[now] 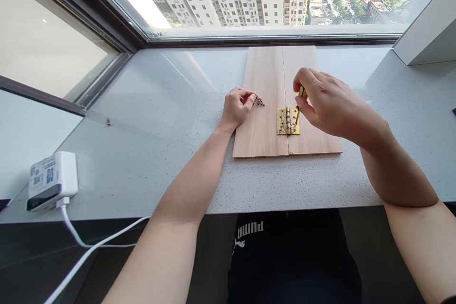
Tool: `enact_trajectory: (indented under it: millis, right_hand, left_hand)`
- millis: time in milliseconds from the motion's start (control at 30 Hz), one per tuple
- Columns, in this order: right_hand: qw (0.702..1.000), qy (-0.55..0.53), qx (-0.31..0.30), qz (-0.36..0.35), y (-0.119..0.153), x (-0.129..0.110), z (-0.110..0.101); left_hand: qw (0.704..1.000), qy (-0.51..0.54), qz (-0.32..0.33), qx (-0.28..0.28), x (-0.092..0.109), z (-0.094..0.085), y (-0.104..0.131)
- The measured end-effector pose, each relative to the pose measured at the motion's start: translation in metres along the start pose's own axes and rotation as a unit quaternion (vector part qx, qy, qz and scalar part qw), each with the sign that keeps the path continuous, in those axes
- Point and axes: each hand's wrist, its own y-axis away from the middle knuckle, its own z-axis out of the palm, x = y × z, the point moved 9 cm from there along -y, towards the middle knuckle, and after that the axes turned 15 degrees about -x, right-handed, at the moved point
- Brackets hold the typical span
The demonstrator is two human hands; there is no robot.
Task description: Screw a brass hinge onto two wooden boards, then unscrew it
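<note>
A brass-coloured hinge [282, 122] lies flat across the seam between two light wooden boards [261, 140]. My right hand [329, 102] is closed round the yellow handle of a screwdriver [302, 92]. The shaft slants down to the hinge's right leaf, its tip at or close to a hole there; my fingers partly hide the handle. At the left board, my left hand [238, 107] has its thumb and fingertips pinched together on a small bunch of screws [260, 100], which stick out to the right over the wood.
The boards rest on a speckled white counter [185, 99] below a window. A white box-shaped device [53, 180] with a plugged-in cable [89, 249] stands at the left. One small dark object [109, 122] lies on the counter. At right is a white box-like structure [427, 23].
</note>
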Motion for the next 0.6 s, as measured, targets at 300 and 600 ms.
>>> enact_trajectory:
  millis: [300, 600]
  right_hand:
    - [0.993, 0.035, 0.020, 0.114, -0.010, 0.015, -0.002]
    - [0.999, -0.029, 0.005, 0.036, -0.003, 0.005, 0.001]
  left_hand:
    - [1.000, -0.006, 0.003, -0.007, -0.003, 0.000, 0.000]
    - [1.000, -0.009, 0.000, -0.004, -0.002, 0.000, 0.000]
